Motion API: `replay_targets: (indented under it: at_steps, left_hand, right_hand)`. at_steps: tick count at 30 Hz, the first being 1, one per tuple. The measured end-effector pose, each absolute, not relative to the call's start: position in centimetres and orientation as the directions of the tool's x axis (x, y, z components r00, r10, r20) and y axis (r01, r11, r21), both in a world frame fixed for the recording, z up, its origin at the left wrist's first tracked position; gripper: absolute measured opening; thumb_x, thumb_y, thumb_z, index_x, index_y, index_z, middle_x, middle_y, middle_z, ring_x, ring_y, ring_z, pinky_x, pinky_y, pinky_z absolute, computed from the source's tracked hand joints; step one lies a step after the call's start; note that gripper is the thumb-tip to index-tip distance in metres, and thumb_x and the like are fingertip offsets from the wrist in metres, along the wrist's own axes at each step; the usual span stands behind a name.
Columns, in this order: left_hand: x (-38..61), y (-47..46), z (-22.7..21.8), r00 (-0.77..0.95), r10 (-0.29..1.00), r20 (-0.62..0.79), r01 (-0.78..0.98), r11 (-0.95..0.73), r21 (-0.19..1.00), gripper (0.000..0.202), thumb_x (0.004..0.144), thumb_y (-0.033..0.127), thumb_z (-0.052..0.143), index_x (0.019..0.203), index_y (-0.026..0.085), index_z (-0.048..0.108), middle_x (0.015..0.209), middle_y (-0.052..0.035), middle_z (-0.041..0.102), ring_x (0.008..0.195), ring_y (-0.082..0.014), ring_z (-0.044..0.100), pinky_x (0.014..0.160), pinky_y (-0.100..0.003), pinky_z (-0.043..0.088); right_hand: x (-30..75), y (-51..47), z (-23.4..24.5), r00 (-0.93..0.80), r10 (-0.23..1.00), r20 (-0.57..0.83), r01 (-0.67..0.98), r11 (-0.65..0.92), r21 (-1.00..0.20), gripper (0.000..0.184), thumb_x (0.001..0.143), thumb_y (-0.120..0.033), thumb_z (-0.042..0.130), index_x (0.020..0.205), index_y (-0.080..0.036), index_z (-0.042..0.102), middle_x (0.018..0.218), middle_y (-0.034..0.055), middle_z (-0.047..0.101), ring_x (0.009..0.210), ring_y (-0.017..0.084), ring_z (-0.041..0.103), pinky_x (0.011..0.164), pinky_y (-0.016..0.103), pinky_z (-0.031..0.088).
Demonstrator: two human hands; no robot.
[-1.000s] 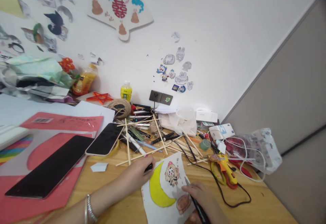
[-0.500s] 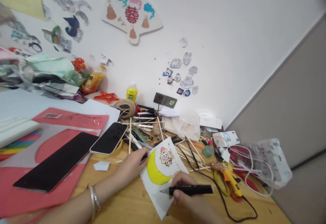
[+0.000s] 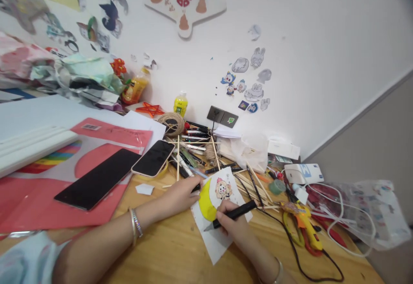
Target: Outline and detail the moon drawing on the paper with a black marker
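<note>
A white paper drawing (image 3: 219, 215) with a yellow moon and a small cartoon figure lies on the wooden desk (image 3: 167, 258). My right hand (image 3: 234, 226) is closed round a black marker (image 3: 234, 214), its tip on the paper just below the moon. At the sheet's left edge my left hand (image 3: 182, 193) presses down with curled fingers; something dark shows under the fingertips, and I cannot make out what it is. Both wrists wear a bangle.
Bamboo sticks (image 3: 254, 185), pens and a twine ball (image 3: 173, 122) litter the desk behind the drawing. A phone (image 3: 154, 163) and a black tablet (image 3: 98, 184) lie left on red card. A yellow glue gun (image 3: 305, 228) with cable and a plastic bag (image 3: 371, 211) sit right.
The view has shifted right and down. My right hand turned the marker and brought its tip onto the paper below the moon. The left hand stays at the sheet's left edge.
</note>
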State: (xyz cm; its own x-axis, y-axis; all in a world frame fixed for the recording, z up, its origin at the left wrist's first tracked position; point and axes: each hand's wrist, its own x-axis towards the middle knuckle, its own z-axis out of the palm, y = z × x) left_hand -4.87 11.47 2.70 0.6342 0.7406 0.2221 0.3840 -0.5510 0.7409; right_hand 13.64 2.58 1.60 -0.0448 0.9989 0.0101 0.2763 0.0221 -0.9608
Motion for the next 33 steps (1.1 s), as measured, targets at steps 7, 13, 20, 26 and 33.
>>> replay_targets:
  at_steps: [7,13,20,26,33]
  left_hand:
    - [-4.2,10.5,3.0,0.695,0.696,0.179,0.37,-0.561,0.741,0.01,0.072,0.015,0.051,0.08,0.019,0.051,0.081,0.001,0.058,0.074,-0.0151,0.053,0.067,-0.023,0.038]
    - [-4.1,10.0,3.0,0.734,0.652,0.19,0.317,-0.577,0.753,0.01,0.074,0.016,0.051,0.083,0.02,0.052,0.084,0.0006,0.058,0.078,-0.0156,0.053,0.07,-0.024,0.038]
    - [-4.2,9.6,3.3,0.755,0.636,0.158,0.349,-0.594,0.725,0.014,0.072,0.023,0.056,0.085,0.02,0.052,0.086,-0.0015,0.057,0.08,-0.0181,0.053,0.068,-0.025,0.038]
    - [-4.3,9.3,3.7,0.8,0.572,0.183,0.292,-0.637,0.713,0.017,0.072,0.024,0.058,0.088,0.019,0.053,0.091,-0.0032,0.056,0.085,-0.0199,0.051,0.074,-0.027,0.039]
    - [-4.4,9.6,3.5,0.82,0.548,0.167,0.287,-0.645,0.708,0.019,0.073,0.022,0.057,0.091,0.019,0.053,0.093,-0.0029,0.055,0.086,-0.0189,0.05,0.074,-0.027,0.039]
  right_hand:
    - [13.0,2.6,2.5,-0.105,0.993,0.061,0.296,0.09,-0.951,0.023,0.071,-0.035,0.057,0.058,-0.02,0.046,0.047,-0.0053,0.047,0.043,0.009,0.04,0.044,0.021,0.032]
    - [13.6,2.5,1.9,-0.107,0.985,0.134,0.451,0.168,-0.876,0.023,0.069,-0.026,0.05,0.05,-0.02,0.039,0.049,-0.0046,0.042,0.049,0.011,0.039,0.049,0.024,0.032]
    - [14.1,2.4,1.1,-0.132,0.979,0.154,0.467,0.198,-0.862,0.024,0.073,-0.028,0.049,0.052,-0.021,0.041,0.048,-0.0042,0.044,0.047,0.011,0.04,0.047,0.024,0.032]
    - [13.8,2.5,1.3,-0.16,0.969,0.187,0.482,0.242,-0.842,0.024,0.073,-0.028,0.049,0.051,-0.02,0.042,0.048,-0.0045,0.044,0.046,0.01,0.04,0.048,0.024,0.033]
    - [13.8,2.5,1.4,-0.164,0.971,0.175,0.509,0.236,-0.828,0.024,0.073,-0.026,0.049,0.051,-0.021,0.042,0.049,-0.0038,0.046,0.048,0.011,0.043,0.051,0.024,0.034]
